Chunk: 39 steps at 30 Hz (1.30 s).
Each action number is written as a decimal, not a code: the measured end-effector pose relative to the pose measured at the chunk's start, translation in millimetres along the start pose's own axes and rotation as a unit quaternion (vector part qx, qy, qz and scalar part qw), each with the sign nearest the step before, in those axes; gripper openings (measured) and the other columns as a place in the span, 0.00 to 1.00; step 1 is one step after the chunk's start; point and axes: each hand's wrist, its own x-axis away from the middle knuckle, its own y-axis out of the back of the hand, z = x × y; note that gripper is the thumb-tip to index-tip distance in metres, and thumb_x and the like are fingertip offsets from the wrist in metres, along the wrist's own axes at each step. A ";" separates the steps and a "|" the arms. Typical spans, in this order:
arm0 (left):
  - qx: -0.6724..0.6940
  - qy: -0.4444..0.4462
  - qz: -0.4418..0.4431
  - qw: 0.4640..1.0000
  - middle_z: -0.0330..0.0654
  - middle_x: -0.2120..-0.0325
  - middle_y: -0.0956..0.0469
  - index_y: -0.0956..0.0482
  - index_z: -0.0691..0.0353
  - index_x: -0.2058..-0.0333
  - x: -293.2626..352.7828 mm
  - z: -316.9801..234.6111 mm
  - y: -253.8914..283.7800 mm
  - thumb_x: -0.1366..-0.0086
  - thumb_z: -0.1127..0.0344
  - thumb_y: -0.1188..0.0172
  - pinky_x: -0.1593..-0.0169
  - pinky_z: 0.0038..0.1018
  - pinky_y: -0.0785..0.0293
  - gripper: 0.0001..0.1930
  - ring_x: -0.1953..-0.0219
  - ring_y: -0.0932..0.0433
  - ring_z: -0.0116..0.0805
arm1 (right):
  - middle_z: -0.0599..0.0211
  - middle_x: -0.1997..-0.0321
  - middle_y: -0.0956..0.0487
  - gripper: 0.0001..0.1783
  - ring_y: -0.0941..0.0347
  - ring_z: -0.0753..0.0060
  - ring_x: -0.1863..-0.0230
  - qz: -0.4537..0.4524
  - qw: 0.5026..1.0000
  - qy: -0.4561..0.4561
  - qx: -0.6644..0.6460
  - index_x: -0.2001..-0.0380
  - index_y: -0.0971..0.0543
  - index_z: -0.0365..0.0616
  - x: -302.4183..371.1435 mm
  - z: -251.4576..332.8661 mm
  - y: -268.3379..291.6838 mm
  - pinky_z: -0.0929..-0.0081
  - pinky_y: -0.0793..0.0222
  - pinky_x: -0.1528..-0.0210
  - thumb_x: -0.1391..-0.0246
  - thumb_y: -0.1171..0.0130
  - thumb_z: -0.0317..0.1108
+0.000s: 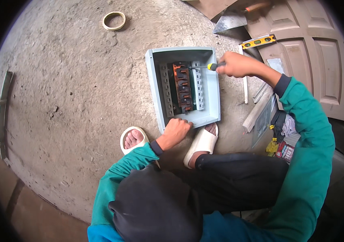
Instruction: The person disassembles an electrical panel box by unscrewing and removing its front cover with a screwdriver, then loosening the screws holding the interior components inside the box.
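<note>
A grey metal electrical panel box [213, 86] lies open side up on the concrete floor in front of my feet. Inside it runs an orange and black busbar assembly [183, 86], flanked by two pale slotted rails [197, 88]. My right hand [236, 64] is closed around the handle of a yellow and black screwdriver [212, 66]. The screwdriver's shaft reaches left over the right-hand rail, its tip near the top of the busbar assembly. My left hand [176, 133] rests on the box's near edge, fingers curled over the rim.
A roll of tape [114, 28] lies at the far left. To the right are a trowel [230, 21], a yellow spirit level [258, 41], a panelled door [297, 52], wood strips [257, 109] and small packages [284, 150]. A metal frame [5, 113] stands at the left edge.
</note>
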 end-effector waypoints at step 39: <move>0.010 0.009 0.006 1.000 0.46 0.78 0.23 0.20 0.60 0.67 1.6 3.4 1.2 0.51 0.72 0.44 0.72 0.38 0.26 0.11 0.74 0.21 0.47 | 0.62 0.78 0.19 0.13 0.30 0.79 0.86 -0.041 0.968 0.022 -0.247 0.68 0.18 0.38 4.1 -19.9 -13.4 0.80 0.33 0.85 0.51 0.37 0.38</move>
